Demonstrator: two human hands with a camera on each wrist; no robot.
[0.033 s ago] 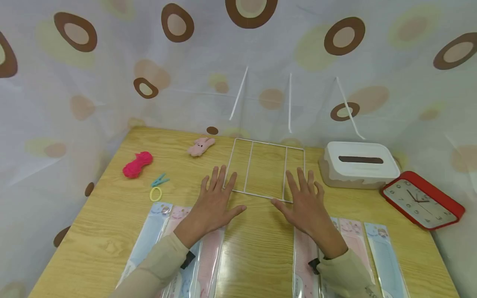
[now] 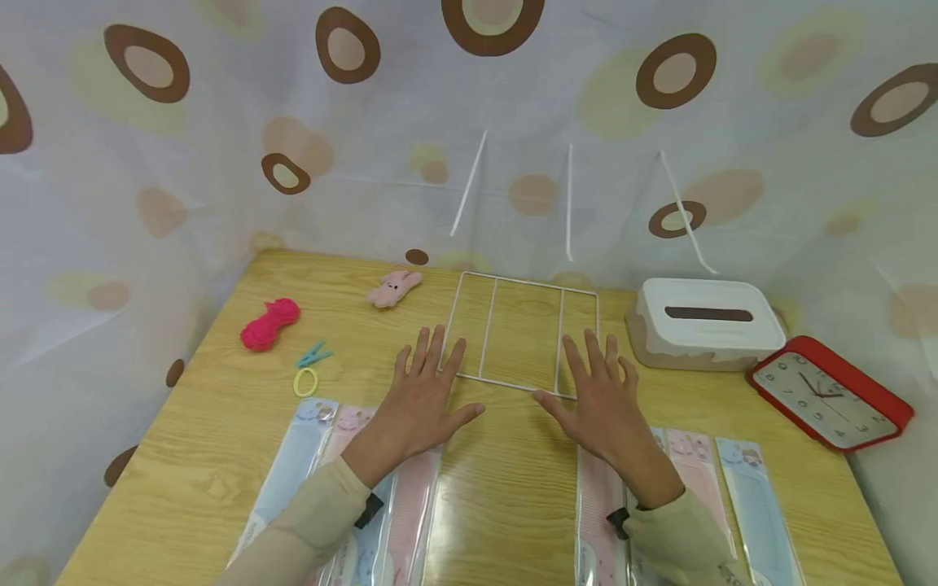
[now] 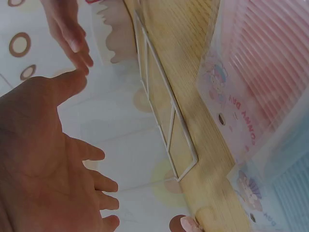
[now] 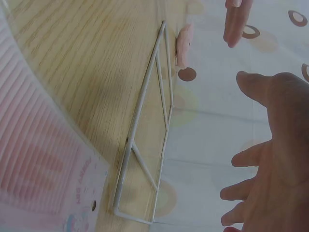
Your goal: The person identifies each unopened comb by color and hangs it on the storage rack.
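Empty, spread hands (image 2: 414,411) hover apart, a white rectangular wire frame (image 2: 488,330) lower, ahead; seemingly pre-grasp, gripping needs lowering.

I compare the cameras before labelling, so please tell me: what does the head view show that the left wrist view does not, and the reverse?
Only the head view: the hot-pink bow-shaped item, the light-blue clothespin, the yellow ring, and the back of the left hand.

Only the left wrist view: the palm of that hand, and lettering on a pink plastic-wrapped pack large enough to make out.

Both: the left hand, the right hand, the white wire rack, and the tissue box, which the left wrist view shows only in part.
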